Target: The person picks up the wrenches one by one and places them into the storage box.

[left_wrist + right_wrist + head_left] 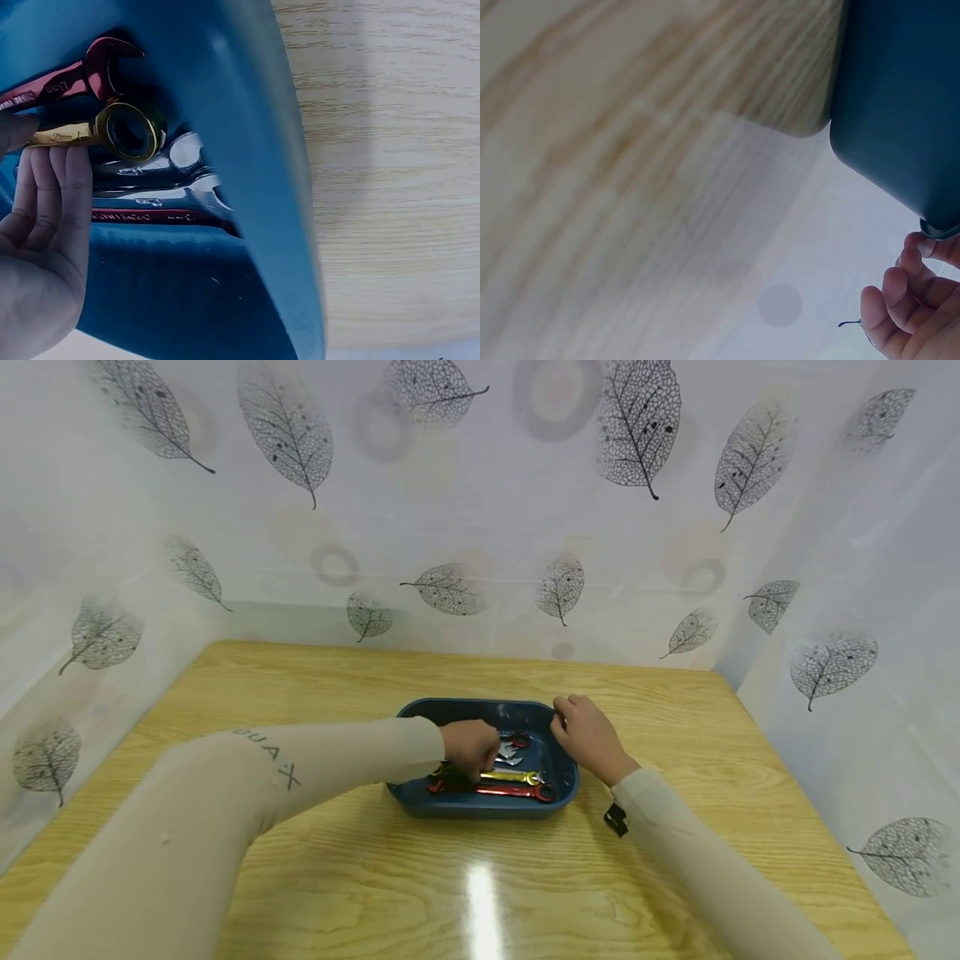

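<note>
My left hand (471, 745) reaches into a dark blue plastic tray (480, 812) and pinches a gold combination wrench (71, 135) by its shank, thumb on one side and fingers on the other. Beside it in the left wrist view lies a red wrench (52, 86) with an open jaw end. Two silver wrenches (161, 196) and another red wrench (157, 216) lie on its other side. At the tray's right end my right hand (591, 742) grips the rim with its fingertips; the right wrist view shows the fingers curled at the lip (939, 229).
The tray stands on a wood-grain table (360, 877). Behind and on both sides hangs a pale sheet (480, 527) with a leaf print. A small black item (616, 819) shows at the right wrist.
</note>
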### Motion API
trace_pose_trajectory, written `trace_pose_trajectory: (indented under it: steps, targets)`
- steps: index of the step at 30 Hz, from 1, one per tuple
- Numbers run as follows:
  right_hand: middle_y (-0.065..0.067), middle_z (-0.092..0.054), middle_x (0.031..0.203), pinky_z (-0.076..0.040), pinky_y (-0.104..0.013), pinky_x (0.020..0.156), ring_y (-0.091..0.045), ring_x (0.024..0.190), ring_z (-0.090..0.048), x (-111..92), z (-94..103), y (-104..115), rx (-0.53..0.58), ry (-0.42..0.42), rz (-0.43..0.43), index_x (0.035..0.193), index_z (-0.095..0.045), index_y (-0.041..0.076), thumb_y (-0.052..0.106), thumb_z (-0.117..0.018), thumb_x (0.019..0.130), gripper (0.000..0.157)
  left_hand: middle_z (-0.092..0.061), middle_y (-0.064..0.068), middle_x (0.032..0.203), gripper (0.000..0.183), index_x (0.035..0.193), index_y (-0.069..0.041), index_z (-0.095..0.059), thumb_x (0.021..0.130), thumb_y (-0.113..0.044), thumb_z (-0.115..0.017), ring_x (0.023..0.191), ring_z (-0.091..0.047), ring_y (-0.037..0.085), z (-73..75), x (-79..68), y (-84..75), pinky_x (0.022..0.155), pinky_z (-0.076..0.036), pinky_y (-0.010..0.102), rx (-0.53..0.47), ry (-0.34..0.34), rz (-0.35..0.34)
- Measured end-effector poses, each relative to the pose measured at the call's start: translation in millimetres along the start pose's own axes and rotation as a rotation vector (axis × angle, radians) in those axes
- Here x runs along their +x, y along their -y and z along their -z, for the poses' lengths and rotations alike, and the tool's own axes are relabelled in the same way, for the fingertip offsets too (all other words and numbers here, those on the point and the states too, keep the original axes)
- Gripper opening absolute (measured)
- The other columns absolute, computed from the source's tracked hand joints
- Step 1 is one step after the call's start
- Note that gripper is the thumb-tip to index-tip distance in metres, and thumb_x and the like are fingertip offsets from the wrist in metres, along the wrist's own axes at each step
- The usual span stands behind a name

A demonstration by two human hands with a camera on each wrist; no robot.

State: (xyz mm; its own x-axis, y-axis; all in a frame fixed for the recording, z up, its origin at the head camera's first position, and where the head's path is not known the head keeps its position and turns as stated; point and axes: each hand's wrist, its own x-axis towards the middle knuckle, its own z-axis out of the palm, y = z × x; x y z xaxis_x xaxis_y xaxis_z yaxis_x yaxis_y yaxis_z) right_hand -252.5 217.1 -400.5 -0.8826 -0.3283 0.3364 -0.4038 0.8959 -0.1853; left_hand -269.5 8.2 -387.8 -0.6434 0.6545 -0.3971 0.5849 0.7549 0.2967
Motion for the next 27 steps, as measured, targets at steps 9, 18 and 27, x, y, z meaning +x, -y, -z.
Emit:
trace_pose_trajectory:
  steps: [9,18,27]
  targets:
    - [-0.004,-0.041,0.065,-0.031,-0.030,0.057,-0.018,0.061,-0.034,-0.7,-0.8,1.1,-0.002,0.004,-0.003,0.072,-0.047,0.009,0.009,-0.052,0.089,0.018,-0.059,-0.005,0.073,0.018,0.074,-0.014,-0.063,0.071,-0.001,-0.075,0.063,-0.052,0.008,0.2,0.2,0.4,0.057,-0.043,0.020,0.007,0.012,0.019]
    - [-0.004,-0.041,0.065,-0.031,-0.030,0.057,-0.018,0.061,-0.035,0.2,-0.9,0.6,-0.010,-0.003,0.001,0.072,-0.047,0.009,0.009,-0.051,0.089,0.017,-0.059,-0.006,0.071,0.016,0.073,-0.014,-0.064,0.071,-0.006,-0.078,0.059,-0.050,0.006,-1.1,-3.4,1.6,0.057,-0.042,0.022,0.045,-0.037,-0.014]
    - [-0.004,-0.040,0.064,-0.030,-0.030,0.056,-0.018,0.060,-0.034,-0.8,-2.1,-0.9,-0.001,-0.024,0.025,0.071,-0.046,0.010,0.009,-0.051,0.089,0.019,-0.061,-0.006,0.073,0.016,0.072,-0.015,-0.064,0.071,-0.010,-0.079,0.061,-0.051,0.007,1.0,-0.7,1.7,0.058,-0.044,0.023,0.025,-0.028,-0.014]
